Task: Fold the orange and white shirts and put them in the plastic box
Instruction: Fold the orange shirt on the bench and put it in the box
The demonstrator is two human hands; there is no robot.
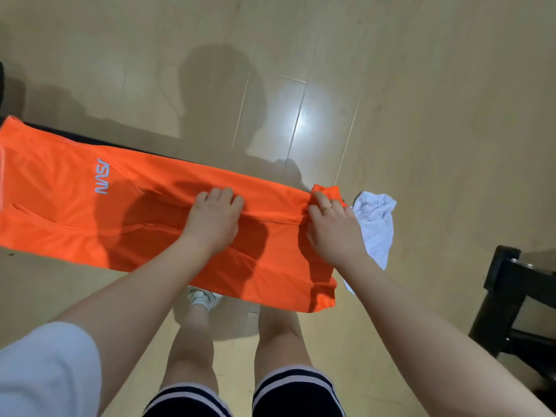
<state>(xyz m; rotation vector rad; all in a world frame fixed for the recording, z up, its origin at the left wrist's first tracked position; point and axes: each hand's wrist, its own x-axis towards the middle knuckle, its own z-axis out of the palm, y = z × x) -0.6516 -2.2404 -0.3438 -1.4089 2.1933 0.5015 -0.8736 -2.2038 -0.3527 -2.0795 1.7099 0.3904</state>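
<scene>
Orange shirt (135, 212) half folded into long strip; left hand (212, 219) and right hand (332, 225) both pinch fold. White shirt (374, 224) crumpled, untouched. Box maybe out of view

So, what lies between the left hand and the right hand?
Head view: only a raised fold of the orange shirt runs between the left hand and right hand.
</scene>
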